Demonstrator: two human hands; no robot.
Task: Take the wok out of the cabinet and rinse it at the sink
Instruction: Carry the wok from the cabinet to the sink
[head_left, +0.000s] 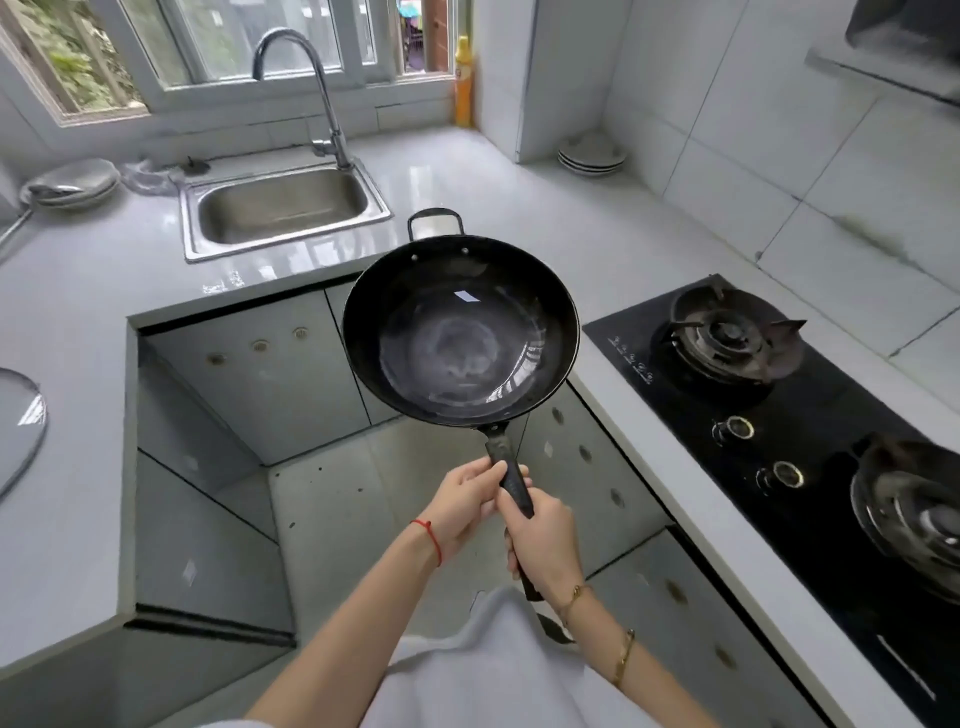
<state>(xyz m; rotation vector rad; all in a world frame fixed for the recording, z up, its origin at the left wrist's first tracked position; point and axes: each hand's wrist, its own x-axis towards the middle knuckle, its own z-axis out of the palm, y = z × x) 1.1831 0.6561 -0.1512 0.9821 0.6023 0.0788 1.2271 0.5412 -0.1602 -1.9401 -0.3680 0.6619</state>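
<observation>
**Wok held out, short of the sink**

Both hands grip the long dark handle of the round black metal wok (460, 332): the left hand (467, 501) nearer the bowl, the right hand (545, 545) behind it. The wok hangs in the air, bowl up, just in front of the rectangular steel sink (283, 208) set in the grey desk (67, 312), with the black glass gas hob (779, 415) off to the wok's right.

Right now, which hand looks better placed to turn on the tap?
Probably the left hand: it only pinches the wok handle lightly, and the faucet is on its side. The right hand wraps the handle, carrying the weight.
</observation>
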